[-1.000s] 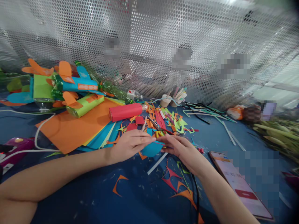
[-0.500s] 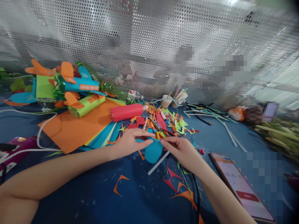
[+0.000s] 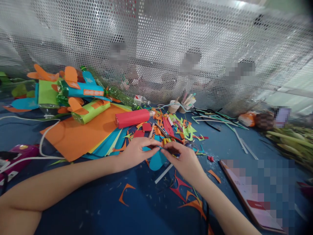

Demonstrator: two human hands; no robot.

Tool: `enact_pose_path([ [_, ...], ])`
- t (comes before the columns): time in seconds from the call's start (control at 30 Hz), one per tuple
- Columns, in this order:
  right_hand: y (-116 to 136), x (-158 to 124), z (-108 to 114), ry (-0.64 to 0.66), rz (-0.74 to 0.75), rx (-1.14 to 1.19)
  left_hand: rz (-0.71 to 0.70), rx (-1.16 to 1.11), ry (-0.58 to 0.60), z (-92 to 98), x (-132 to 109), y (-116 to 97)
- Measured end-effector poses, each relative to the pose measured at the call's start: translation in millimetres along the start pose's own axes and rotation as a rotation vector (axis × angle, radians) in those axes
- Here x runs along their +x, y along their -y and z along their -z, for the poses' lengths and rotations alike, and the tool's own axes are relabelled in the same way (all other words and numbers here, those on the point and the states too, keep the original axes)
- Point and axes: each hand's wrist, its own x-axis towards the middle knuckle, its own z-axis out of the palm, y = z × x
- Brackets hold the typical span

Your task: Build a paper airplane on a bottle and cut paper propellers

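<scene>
Between my two hands is a blue paper piece (image 3: 156, 162) with a rounded lower end, held a little above the blue table. My left hand (image 3: 139, 148) pinches its upper edge from the left, thumb below and fingers above. From the right, my right hand (image 3: 182, 156) pinches the same edge, its fingertips close against those of the left. A white strip (image 3: 163, 173) lies under the right hand. Just beyond the fingers are scissors (image 3: 162, 130) among paper scraps, and a bottle wrapped in red paper (image 3: 133, 118) lies on its side.
Bottles dressed with paper wings (image 3: 80, 88) are piled at the left, by orange paper sheets (image 3: 73, 135). Cups of pens (image 3: 187, 103) stand near the perforated metal screen (image 3: 156, 45). A phone (image 3: 251, 195) lies at right, a purple tool (image 3: 21, 156) at left.
My right hand has slid left along the paper's edge, so the fingertips of both hands now nearly meet. The blue piece has shifted slightly left and tilted.
</scene>
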Motion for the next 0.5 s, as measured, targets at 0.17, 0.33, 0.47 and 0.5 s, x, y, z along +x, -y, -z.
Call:
enact_pose_path([
  [0.17,1.5,-2.2,3.8,-0.067,0.027,-0.048,-0.187,0.147,0.003,6.9,2.8,-2.9],
  [0.33,3.2,-2.9,13.9,-0.056,0.087,-0.140,-0.246,0.203,-0.029,11.3,5.6,-1.3],
  [0.47,4.2,-2.2,17.5,-0.039,0.176,-0.147,-0.230,0.211,-0.064,9.9,5.4,-0.7],
  [0.5,4.0,-2.0,17.5,-0.049,0.184,-0.143,-0.227,0.207,-0.064,9.1,5.2,-0.7],
])
